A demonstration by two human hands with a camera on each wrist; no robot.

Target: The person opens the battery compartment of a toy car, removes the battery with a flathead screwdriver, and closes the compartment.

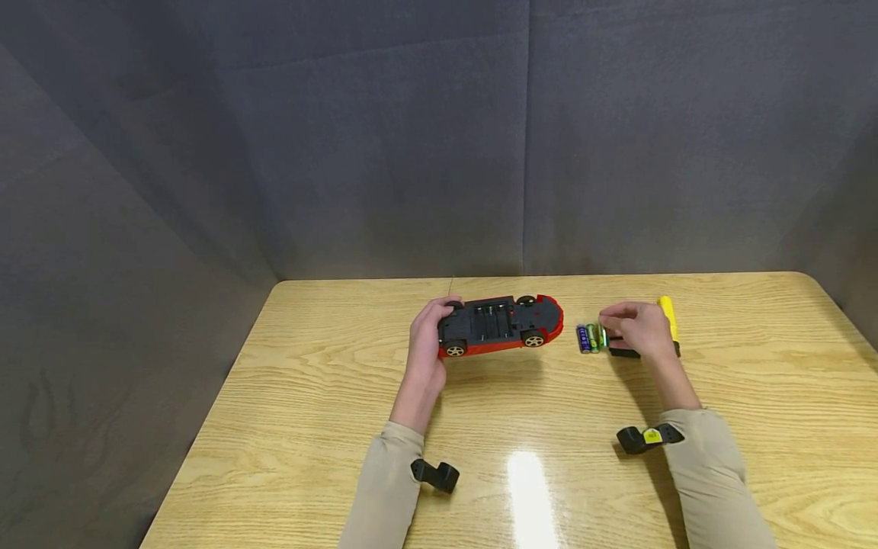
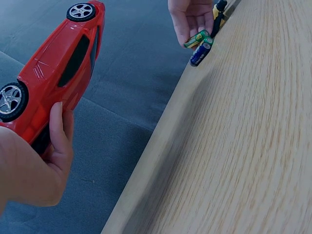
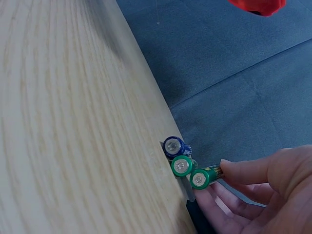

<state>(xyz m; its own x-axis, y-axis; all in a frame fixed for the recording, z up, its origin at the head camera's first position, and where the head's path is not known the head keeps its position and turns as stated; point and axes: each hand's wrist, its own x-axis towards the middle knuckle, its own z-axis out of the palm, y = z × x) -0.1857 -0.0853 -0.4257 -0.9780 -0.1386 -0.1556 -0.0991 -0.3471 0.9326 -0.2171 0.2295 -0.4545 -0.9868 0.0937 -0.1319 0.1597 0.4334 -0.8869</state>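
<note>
My left hand (image 1: 424, 347) grips the rear end of a red toy car (image 1: 521, 345) and holds it above the table, underside facing the head camera. In that black underside, a battery compartment (image 1: 492, 322) lies uncovered, with metal contacts showing. To the right, my right hand (image 1: 645, 329) pinches a green battery (image 3: 208, 176) between thumb and fingers, tilted beside the others. Another green battery (image 3: 182, 166) and a blue battery (image 3: 173, 146) lie side by side on the table, left of that hand.
A yellow and black object (image 1: 668, 316) lies partly hidden behind my right hand. The wooden table (image 1: 329, 427) meets a dark cloth backdrop (image 1: 384, 168) at its far edge. A thin wire (image 1: 450, 286) rises near my left hand.
</note>
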